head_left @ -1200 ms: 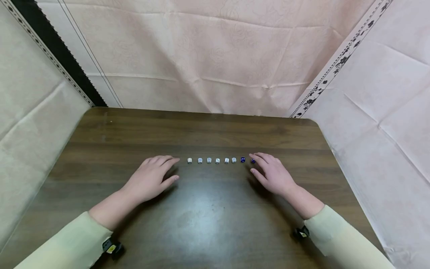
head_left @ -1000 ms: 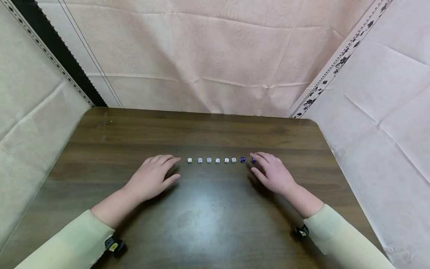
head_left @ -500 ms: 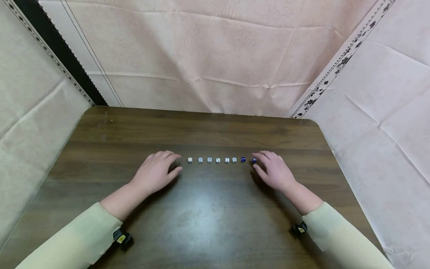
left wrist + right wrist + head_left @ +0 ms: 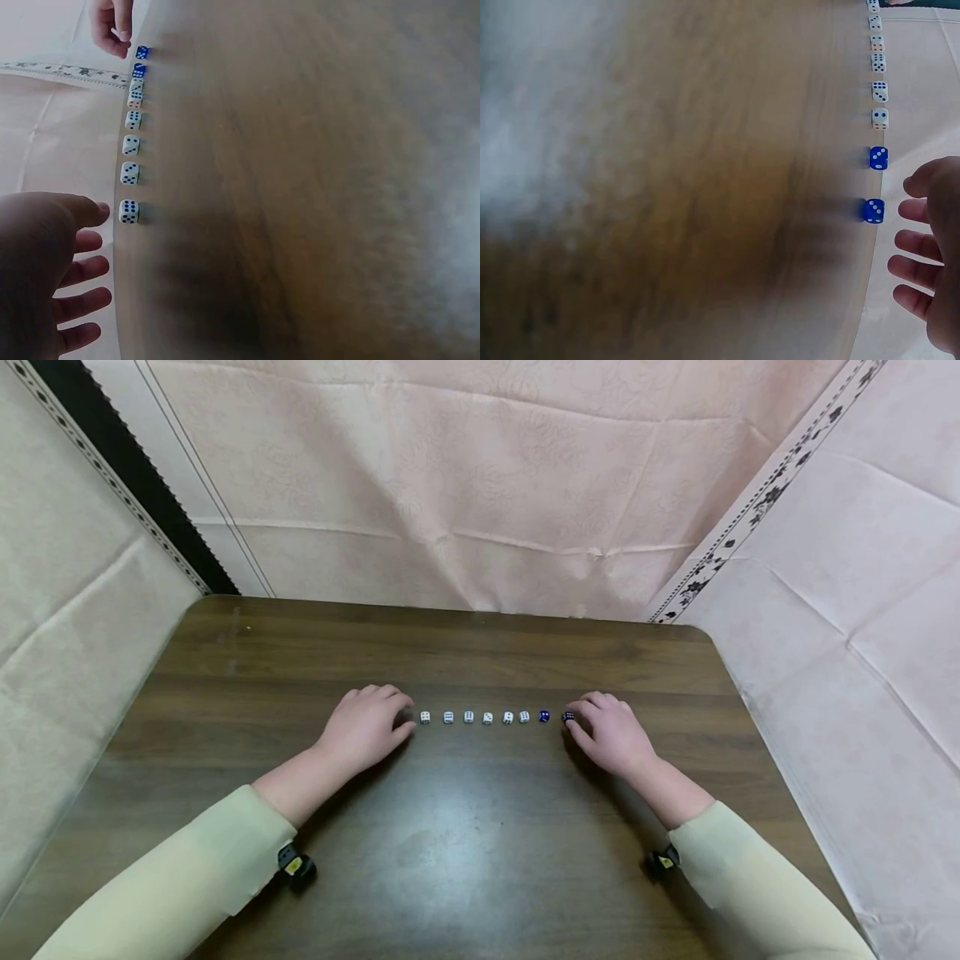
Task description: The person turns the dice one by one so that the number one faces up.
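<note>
A row of small dice runs left to right across the brown table: several white dice, then two blue ones. My left hand is just left of the leftmost white die, thumb and fingers spread apart. The left wrist view has its thumb tip close beside that die, the fingers loosely bent. At the other end, my right hand reaches around the rightmost blue die, with index finger and thumb on either side. In the right wrist view this die sits just beyond the fingertips, while the second blue die stands apart.
The wooden table has rounded far corners. A pale pink cloth hangs behind it, with white cloths at both sides. Each sleeve end carries a black wrist camera, one on the left and one on the right.
My left hand has moved right and forward, up to the leftmost white die. The right hand has shifted slightly right, its thumb drawing nearer the end blue die. The dice stay in place.
</note>
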`<state>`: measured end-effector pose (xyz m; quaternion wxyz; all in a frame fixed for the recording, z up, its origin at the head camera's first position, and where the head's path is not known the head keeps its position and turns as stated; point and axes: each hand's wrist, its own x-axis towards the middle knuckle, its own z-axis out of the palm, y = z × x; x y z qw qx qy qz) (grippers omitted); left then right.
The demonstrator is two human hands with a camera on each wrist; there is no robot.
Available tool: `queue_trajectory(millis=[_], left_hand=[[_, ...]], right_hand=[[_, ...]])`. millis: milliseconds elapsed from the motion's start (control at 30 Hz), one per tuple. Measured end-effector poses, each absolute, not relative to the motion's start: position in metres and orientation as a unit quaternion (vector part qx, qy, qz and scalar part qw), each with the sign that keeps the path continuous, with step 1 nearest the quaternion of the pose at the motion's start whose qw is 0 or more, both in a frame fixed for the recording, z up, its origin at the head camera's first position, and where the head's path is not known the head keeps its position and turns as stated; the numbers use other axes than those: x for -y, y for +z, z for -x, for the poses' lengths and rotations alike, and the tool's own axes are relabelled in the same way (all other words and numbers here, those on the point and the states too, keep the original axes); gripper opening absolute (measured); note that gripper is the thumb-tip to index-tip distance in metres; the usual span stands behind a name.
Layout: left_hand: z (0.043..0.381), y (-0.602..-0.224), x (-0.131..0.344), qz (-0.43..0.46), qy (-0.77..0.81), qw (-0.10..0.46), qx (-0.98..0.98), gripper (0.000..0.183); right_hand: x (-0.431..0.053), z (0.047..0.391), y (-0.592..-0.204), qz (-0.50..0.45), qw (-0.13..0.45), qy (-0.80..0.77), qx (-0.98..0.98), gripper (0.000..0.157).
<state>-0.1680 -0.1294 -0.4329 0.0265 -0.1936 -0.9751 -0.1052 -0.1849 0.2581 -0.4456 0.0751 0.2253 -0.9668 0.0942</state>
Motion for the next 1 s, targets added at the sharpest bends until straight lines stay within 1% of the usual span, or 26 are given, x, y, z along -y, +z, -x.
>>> queue_trajectory(millis=[367, 667, 1000], left_hand=[[0.177, -0.432, 0.118, 0.198, -0.085, 0.003, 0.976, 0.031], [0.181, -0.434, 0.114, 0.202, -0.072, -0.001, 0.977, 0.032], [0.184, -0.438, 0.112, 0.204, -0.065, -0.002, 0.977, 0.026]], right_hand=[[-0.258, 0.188, -0.446, -0.220, 0.072, 0.079, 0.969, 0.026], [-0.257, 0.192, -0.447, -0.219, 0.069, 0.073, 0.971, 0.022], [-0.257, 0.196, -0.448, -0.208, 0.054, 0.070, 0.974, 0.021]])
